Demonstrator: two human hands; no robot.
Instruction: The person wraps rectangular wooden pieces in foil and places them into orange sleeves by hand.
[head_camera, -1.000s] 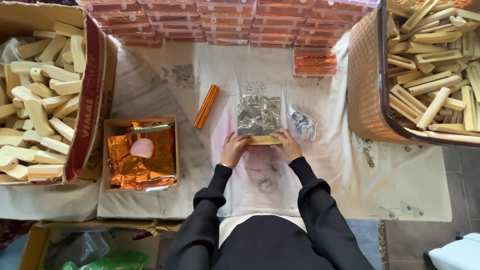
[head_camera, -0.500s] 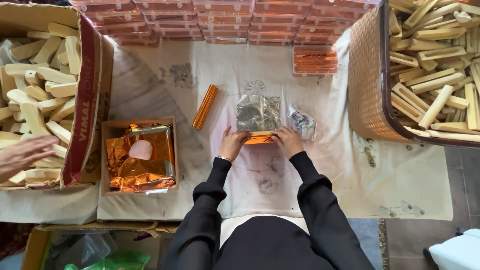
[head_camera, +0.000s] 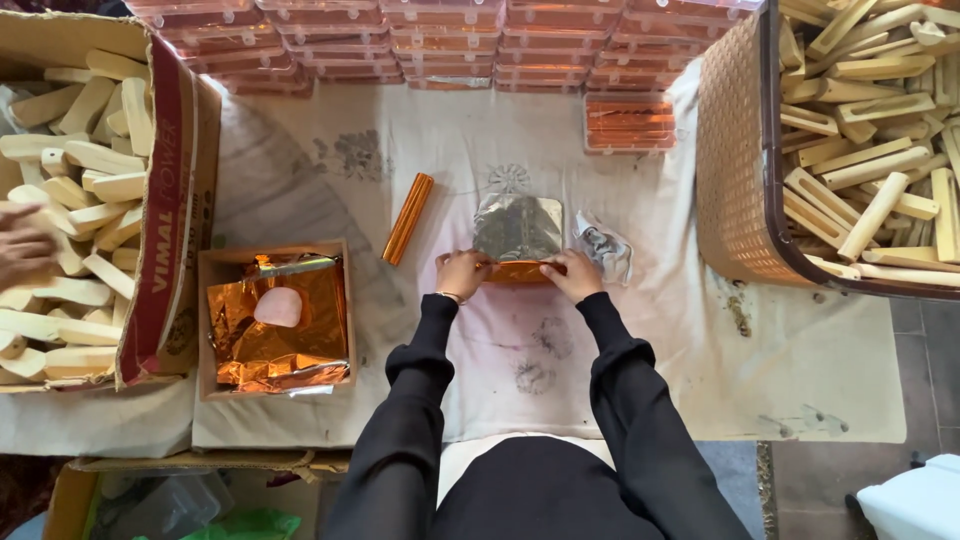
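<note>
My left hand (head_camera: 461, 272) and my right hand (head_camera: 573, 274) press on the two ends of a stick half rolled in orange foil (head_camera: 520, 271). The rest of the foil sheet (head_camera: 517, 227) lies flat beyond it, silver side up, on the white cloth (head_camera: 600, 350). A finished orange-wrapped stick (head_camera: 408, 218) lies to the left of my left hand. A crumpled clear wrapper (head_camera: 607, 249) sits just right of my right hand.
A small box of orange foil sheets (head_camera: 275, 320) with a pink stone stands at left. A cardboard box of bare wooden sticks (head_camera: 70, 200) is far left, another person's hand (head_camera: 22, 250) reaching into it. A basket of sticks (head_camera: 860, 140) is right; stacked clear cases (head_camera: 450, 45) line the back.
The bare wooden stick under my hands has been rolled into the foil's near edge and now shows orange. Another person's hand came into the left box.
</note>
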